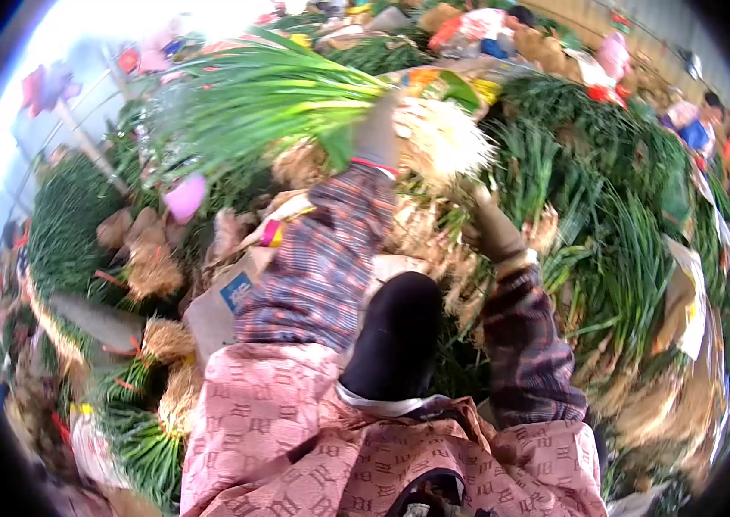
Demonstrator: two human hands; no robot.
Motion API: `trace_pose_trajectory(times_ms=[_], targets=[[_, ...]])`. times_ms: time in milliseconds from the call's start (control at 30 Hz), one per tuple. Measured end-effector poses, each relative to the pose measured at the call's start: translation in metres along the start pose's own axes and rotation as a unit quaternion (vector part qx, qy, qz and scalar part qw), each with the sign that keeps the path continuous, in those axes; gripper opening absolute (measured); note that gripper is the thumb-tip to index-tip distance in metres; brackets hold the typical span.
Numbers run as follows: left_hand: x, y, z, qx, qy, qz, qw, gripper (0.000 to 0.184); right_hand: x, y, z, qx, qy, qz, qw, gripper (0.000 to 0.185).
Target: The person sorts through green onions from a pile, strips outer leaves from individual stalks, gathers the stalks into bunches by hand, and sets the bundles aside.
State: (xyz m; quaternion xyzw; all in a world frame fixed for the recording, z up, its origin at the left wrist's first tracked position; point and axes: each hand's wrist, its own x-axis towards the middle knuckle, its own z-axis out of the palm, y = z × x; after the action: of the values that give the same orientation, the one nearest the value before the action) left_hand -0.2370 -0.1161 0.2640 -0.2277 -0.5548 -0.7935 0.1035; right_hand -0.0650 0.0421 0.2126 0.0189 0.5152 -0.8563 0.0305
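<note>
A large bunch of spring onions (296, 96) is held up in front of me, its long green leaves fanned to the left and its pale roots (442, 138) to the right. My left hand (378, 133), in what looks like a grey glove, is closed around it close to the root end. Below those roots, my right hand (494, 226) reaches down to loose spring onions (434, 228) with tangled roots. Its fingers are blurred and partly lost among the stalks, so their grip does not show.
Piled spring onions (610, 250) cover the right side. On the left lie tied bundles (154, 269) with bushy roots, and a cardboard piece (218, 302). A black shoe (395, 336) sticks out before my pink-patterned clothing. Another person (699, 129) is at the far right.
</note>
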Motion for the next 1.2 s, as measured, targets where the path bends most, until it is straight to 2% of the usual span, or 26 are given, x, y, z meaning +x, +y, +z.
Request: trace_pose_trajectory(times_ms=[67,133,167,200,233,267,300,333,367,400,433,467,500,567,600,633,667,700,733,767,833,900,967,1133,1167,1200], targets=[[-0.003,-0.006,0.006,0.006,0.050,0.017,0.999,0.025,0.054,0.020,0.040,0.118,-0.079,0.039,0.989,0.050],[-0.010,-0.001,-0.005,0.031,0.066,0.045,0.996,0.024,0.065,0.015,0.075,0.095,-0.178,0.059,0.978,0.038],[-0.011,0.002,-0.015,0.056,0.071,0.063,0.994,0.024,0.059,0.010,0.075,-0.062,-0.128,0.020,0.990,0.030],[-0.018,0.024,-0.033,0.331,0.058,0.072,0.939,0.030,0.048,0.006,0.066,-0.217,-0.072,-0.015,0.973,0.023],[-0.026,0.048,-0.050,0.579,0.057,0.090,0.809,0.037,0.039,0.009,0.037,-0.455,-0.128,-0.206,0.857,0.013],[-0.023,0.054,-0.083,0.451,0.018,0.113,0.885,0.030,0.030,0.011,0.009,-0.631,-0.073,-0.409,0.655,0.020],[-0.020,0.060,-0.115,0.313,-0.026,0.125,0.941,0.022,0.007,0.008,-0.025,-0.656,-0.031,-0.289,0.697,0.023],[0.001,0.046,-0.177,0.365,-0.137,0.305,0.869,0.022,-0.017,0.000,-0.048,-0.658,-0.028,-0.253,0.708,0.023],[-0.014,0.077,-0.198,0.438,-0.137,0.261,0.849,0.022,-0.036,0.003,-0.077,-0.413,-0.004,-0.049,0.909,0.019],[-0.031,0.109,-0.218,0.511,-0.141,0.218,0.820,0.028,-0.054,0.007,-0.106,-0.095,0.136,0.098,0.981,0.017],[-0.042,0.095,-0.242,0.184,-0.118,0.053,0.974,0.043,-0.073,0.019,-0.142,-0.128,0.183,0.108,0.969,0.015],[-0.056,0.085,-0.277,0.008,-0.135,-0.054,0.989,0.052,-0.093,0.036,-0.166,-0.160,0.228,0.116,0.953,0.017],[-0.071,0.075,-0.311,-0.164,-0.116,-0.161,0.966,0.062,-0.107,0.040,-0.175,-0.124,0.236,0.146,0.953,0.017],[-0.116,0.076,-0.344,-0.174,-0.236,-0.244,0.924,0.060,-0.121,0.054,-0.179,-0.077,0.273,0.190,0.940,0.019],[-0.142,0.061,-0.350,-0.180,-0.296,-0.239,0.907,0.058,-0.123,0.061,-0.180,-0.068,0.303,0.201,0.929,0.019],[-0.167,0.045,-0.356,-0.185,-0.354,-0.232,0.887,0.058,-0.128,0.068,-0.188,-0.070,0.292,0.203,0.932,0.019],[-0.191,0.020,-0.368,-0.175,-0.397,-0.188,0.881,0.056,-0.133,0.075,-0.196,-0.070,0.280,0.208,0.935,0.020],[-0.230,0.044,-0.333,-0.144,-0.171,-0.264,0.938,0.055,-0.134,0.079,-0.191,-0.075,0.275,0.219,0.933,0.020],[-0.264,0.067,-0.298,-0.106,0.064,-0.322,0.939,0.053,-0.133,0.076,-0.186,-0.084,0.269,0.228,0.932,0.020],[-0.292,0.036,-0.337,0.039,0.042,-0.431,0.901,0.048,-0.134,0.077,-0.189,-0.106,0.273,0.234,0.927,0.020],[-0.360,-0.042,-0.394,0.073,0.026,-0.527,0.847,0.041,-0.133,0.070,-0.177,-0.100,0.280,0.253,0.921,0.020],[-0.395,-0.086,-0.393,-0.045,0.088,-0.526,0.845,0.040,-0.132,0.066,-0.171,-0.105,0.308,0.257,0.910,0.018],[-0.408,-0.107,-0.388,-0.053,0.167,-0.536,0.826,0.040,-0.132,0.060,-0.170,-0.103,0.311,0.256,0.909,0.017],[-0.415,-0.132,-0.390,0.059,0.216,-0.539,0.812,0.036,-0.127,0.051,-0.157,-0.135,0.307,0.235,0.912,0.017],[-0.416,-0.134,-0.394,0.089,0.215,-0.538,0.810,0.035,-0.127,0.043,-0.133,-0.145,0.237,0.227,0.933,0.018],[-0.416,-0.139,-0.397,0.113,0.205,-0.536,0.811,0.034,-0.133,0.041,-0.125,-0.246,0.326,0.248,0.878,0.020]])
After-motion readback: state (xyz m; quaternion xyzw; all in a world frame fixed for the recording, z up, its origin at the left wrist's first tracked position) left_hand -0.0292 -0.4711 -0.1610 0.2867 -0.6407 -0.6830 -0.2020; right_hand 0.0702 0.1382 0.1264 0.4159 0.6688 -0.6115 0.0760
